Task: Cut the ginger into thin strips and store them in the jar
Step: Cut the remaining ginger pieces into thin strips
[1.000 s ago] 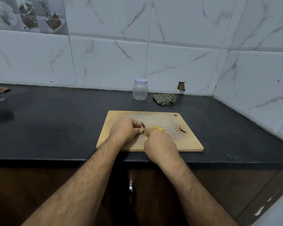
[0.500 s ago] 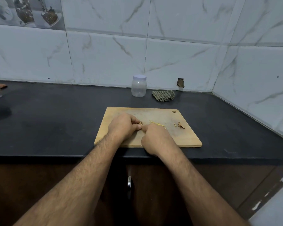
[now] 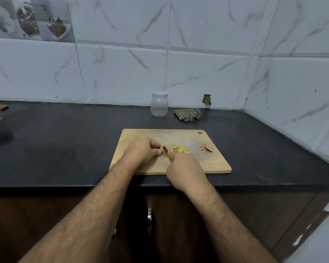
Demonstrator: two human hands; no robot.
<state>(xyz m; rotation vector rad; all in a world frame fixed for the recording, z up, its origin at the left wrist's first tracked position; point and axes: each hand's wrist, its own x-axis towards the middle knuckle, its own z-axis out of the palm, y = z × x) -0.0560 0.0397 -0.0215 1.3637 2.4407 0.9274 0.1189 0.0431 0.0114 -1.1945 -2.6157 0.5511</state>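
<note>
Down on the wooden cutting board [image 3: 213,164], both hands work close together near its middle. The left hand [image 3: 141,151] has its fingers curled in tight, the fingertips bunched and pressing down on a small piece of ginger [image 3: 161,149] that barely shows beyond them. The right hand [image 3: 184,171] is closed around the handle of a knife [image 3: 165,149]; the handle is hidden inside the fist, and only a short dark stretch of blade pokes out past the forefinger. That blade stands just beside the left fingertips, right at the ginger piece, though whether its edge touches the ginger is too small to tell.

Just to the right of the blade, a small heap of pale yellow ginger strips [image 3: 179,149] lies on the board, near the right hand's forefinger but apart from it. Farther right on the board sit a few brown scraps of peel [image 3: 207,148], well apart from both hands.

Behind the board, on the black counter [image 3: 65,145] near the tiled wall, stands a clear plastic jar [image 3: 159,106] with its white lid on. A crumpled checked cloth [image 3: 187,114] lies just to the jar's right.
</note>
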